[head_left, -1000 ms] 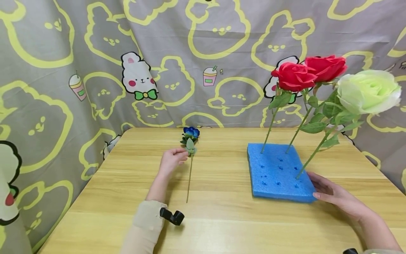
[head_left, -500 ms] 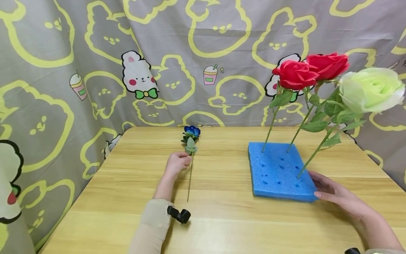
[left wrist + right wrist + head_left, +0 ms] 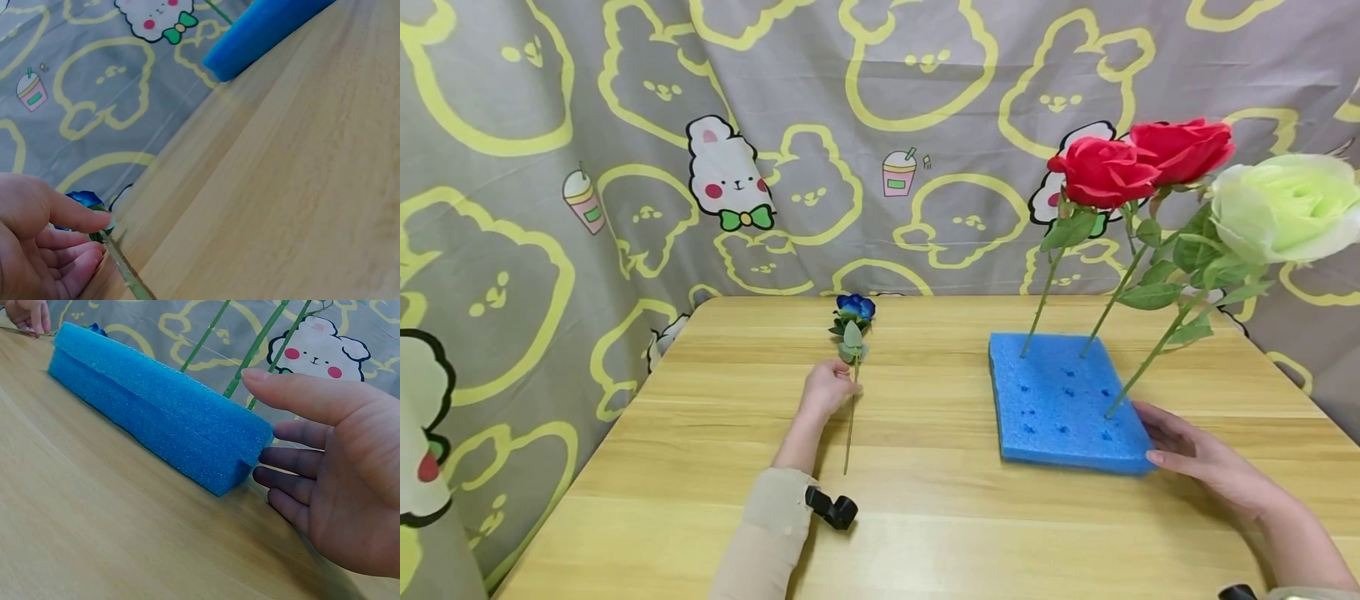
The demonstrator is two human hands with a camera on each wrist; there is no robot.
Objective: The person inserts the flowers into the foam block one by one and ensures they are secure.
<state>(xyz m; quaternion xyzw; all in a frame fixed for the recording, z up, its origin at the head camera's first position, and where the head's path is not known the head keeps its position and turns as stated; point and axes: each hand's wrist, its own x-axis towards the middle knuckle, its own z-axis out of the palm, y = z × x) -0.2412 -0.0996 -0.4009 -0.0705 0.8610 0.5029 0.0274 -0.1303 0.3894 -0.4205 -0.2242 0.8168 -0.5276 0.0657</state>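
Note:
An artificial blue rose [image 3: 854, 308] lies on the table, its bloom pointing away and its thin stem toward me. My left hand [image 3: 827, 390] pinches the stem just below the leaves; in the left wrist view the thumb and curled fingers meet beside the stem [image 3: 128, 272]. On the right lies a blue foam block [image 3: 1048, 408] with several holes in its top. Two red roses [image 3: 1105, 173] and a pale green rose [image 3: 1285, 208] stand in it, leaning right. My right hand [image 3: 1213, 467] rests with loose, extended fingers against the block's near right corner, thumb apart from them.
The wooden table [image 3: 917, 517] runs back to a grey curtain [image 3: 820, 75] with cartoon prints. Tall rose stems [image 3: 256, 347] rise above the block near my right thumb. A black wrist camera [image 3: 832, 508] is strapped at my left cuff.
My left hand has moved from beside the leaves slightly right and nearer along the stem, its fingers closing in on it. The right hand and foam block stay put.

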